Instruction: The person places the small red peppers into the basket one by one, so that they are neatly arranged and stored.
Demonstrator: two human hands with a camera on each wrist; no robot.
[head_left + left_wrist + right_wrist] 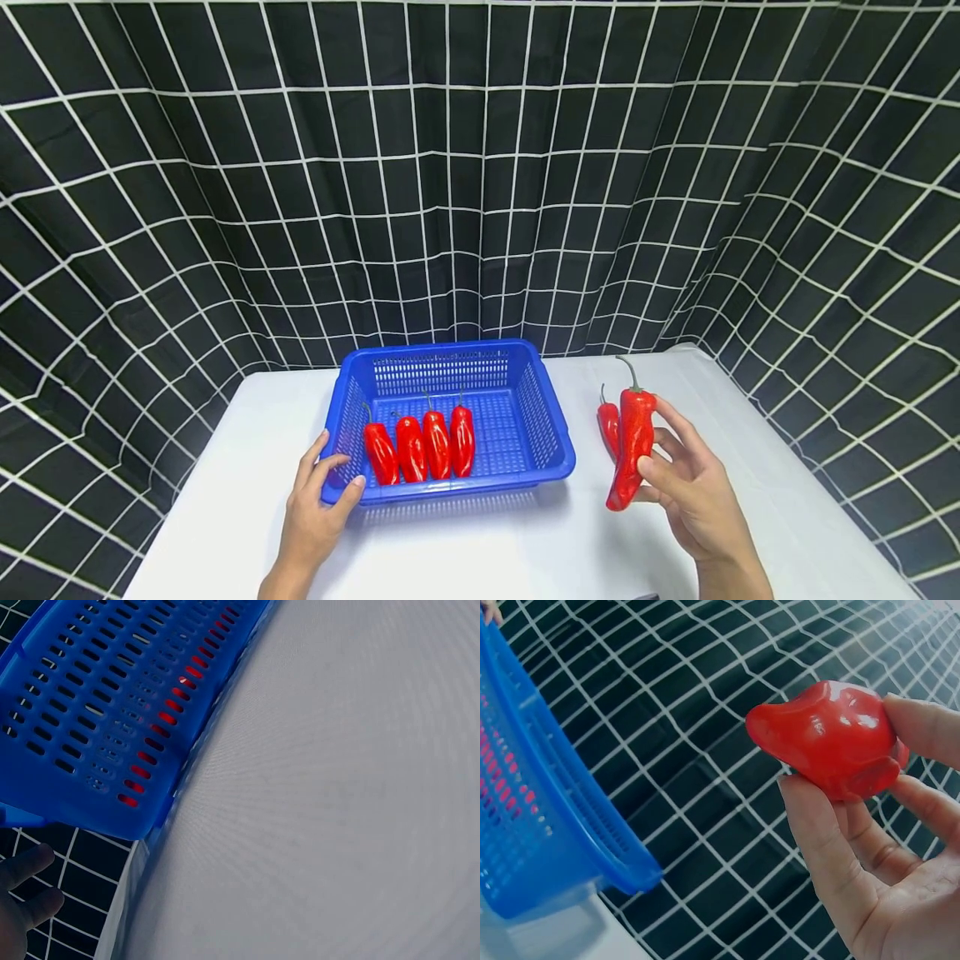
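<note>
My right hand (693,492) holds a long red chili pepper (633,442) between thumb and fingers, its green stem pointing up. In the right wrist view its glossy, wrinkled tip (821,739) faces the camera. Partly hidden behind it, a second red pepper (607,427) lies on the white table. My left hand (315,500) holds the front left corner of a blue plastic basket (450,492), thumb on the front rim and a finger over the left rim. Inside the basket, several red peppers (437,443) lie side by side on the left, stems toward the back.
The white table (480,550) carries the basket at its middle and the loose pepper to the right. Behind and beside it hangs a black curtain (465,208) with a white grid. A small dark object (647,597) shows at the bottom edge.
</note>
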